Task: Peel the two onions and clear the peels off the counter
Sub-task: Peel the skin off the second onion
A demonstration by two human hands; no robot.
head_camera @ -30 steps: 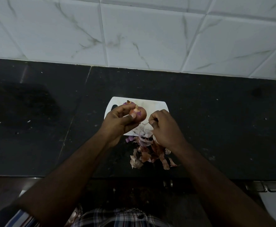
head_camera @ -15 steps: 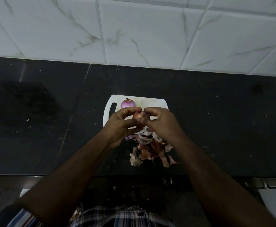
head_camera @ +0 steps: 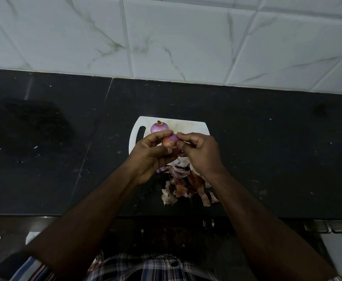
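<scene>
The onion [head_camera: 171, 143] in my grip is half bare: purple flesh on top, brown skin clinging low. My left hand [head_camera: 149, 157] curls round it above the board [head_camera: 188, 126]; my right hand [head_camera: 200, 152] pinches at its skin. A peeled onion [head_camera: 159, 127] sits on the board behind, partly hidden by my fingers. Peels [head_camera: 186, 185] lie heaped on the black worktop [head_camera: 277, 159] under my wrists.

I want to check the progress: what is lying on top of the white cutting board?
One peeled purple onion sits on the cutting board. The hands cover its near part, so anything lying there is hidden.
</scene>
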